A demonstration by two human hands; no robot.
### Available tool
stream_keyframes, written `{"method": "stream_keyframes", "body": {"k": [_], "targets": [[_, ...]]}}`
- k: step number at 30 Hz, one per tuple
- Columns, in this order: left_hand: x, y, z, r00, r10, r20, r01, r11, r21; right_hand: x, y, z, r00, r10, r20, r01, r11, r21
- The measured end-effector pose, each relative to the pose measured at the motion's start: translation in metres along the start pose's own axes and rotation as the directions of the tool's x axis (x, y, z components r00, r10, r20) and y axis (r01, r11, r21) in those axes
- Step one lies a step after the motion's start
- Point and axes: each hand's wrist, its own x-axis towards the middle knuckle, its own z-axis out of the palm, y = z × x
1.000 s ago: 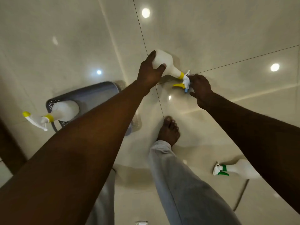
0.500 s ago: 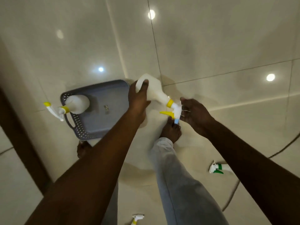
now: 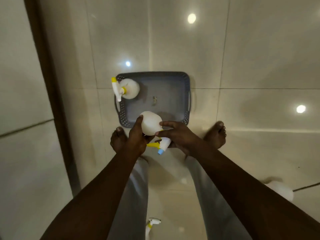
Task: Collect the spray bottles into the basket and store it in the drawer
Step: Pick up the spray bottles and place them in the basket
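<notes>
Looking straight down w/ the head cam, we see both hands on one white spray bottle [image 3: 150, 125] above a glossy tiled floor [image 3: 242, 58]. The left hand [image 3: 136, 136] has its fingers curled round the bottle's body. The right hand [image 3: 180, 138] grips it at the neck, w/ the yellow trigger and blue nozzle tip below its fingers. The bottle is tilted, base away from us and head toward us. In our view it overlaps the near-left rim of the grey basket [image 3: 188, 94]; we can't tell how far above the rim it is.

The basket sits on the floor just ahead of the person's bare feet [image 3: 118, 139]. A second bottle [image 3: 130, 88], w/ a yellow collar and nozzle tip, stands upright in the basket's far-left corner.

A third bottle [image 3: 152, 224] lies on the floor btwn the legs, in pale grey trousers [image 3: 138, 187], at the bottom edge. At right a blurred white body [image 3: 281, 189] is half hidden by the right forearm. A dark strip [image 3: 52, 84] runs down the left side.
</notes>
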Motion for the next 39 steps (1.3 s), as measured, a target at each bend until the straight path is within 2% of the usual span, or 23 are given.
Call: {"method": "stream_keyframes", "body": {"k": [3,10,14,20,23,25,28,31,35,39], "targets": [[0.017,0.023,-0.024,0.999,-0.053,-0.006,0.053,0.997,0.058,0.023,-0.001,0.045,0.997,0.004,-0.077,-0.003,1.000,0.012],[0.039,0.068,-0.054,0.997,0.047,-0.067,-0.034,0.983,0.179,0.076,0.001,0.114,0.970,0.016,-0.243,0.009,0.995,0.103],[0.049,0.082,-0.058,0.999,0.040,-0.037,-0.036,0.993,0.110,0.097,-0.008,0.130,0.965,0.015,-0.262,0.014,0.994,0.107],[0.043,0.096,-0.058,1.000,0.020,-0.023,-0.018,0.994,0.106,0.114,-0.016,0.144,0.954,0.058,-0.295,-0.026,0.994,0.110],[0.041,0.099,-0.058,1.000,0.027,0.011,-0.027,0.999,0.033,0.116,-0.023,0.150,0.950,0.066,-0.305,-0.039,0.995,0.095],[0.035,0.114,-0.078,0.999,0.008,0.054,-0.009,1.000,0.021,0.108,-0.025,0.174,0.939,0.047,-0.339,0.000,0.990,0.138],[0.040,0.113,-0.090,0.999,-0.026,0.036,0.027,1.000,-0.016,0.108,-0.026,0.178,0.946,0.066,-0.317,-0.002,0.980,0.199],[0.040,0.109,-0.106,1.000,-0.019,-0.018,0.019,0.999,0.030,0.106,-0.016,0.172,0.948,0.093,-0.305,-0.020,0.972,0.234],[0.007,0.112,-0.120,0.995,0.077,-0.062,-0.071,0.993,0.089,0.076,-0.007,0.167,0.924,0.086,-0.372,0.021,0.961,0.275],[-0.048,0.109,-0.126,0.980,0.189,-0.058,-0.165,0.942,0.291,0.022,0.010,0.157,0.895,0.051,-0.442,0.103,0.943,0.316]]}}
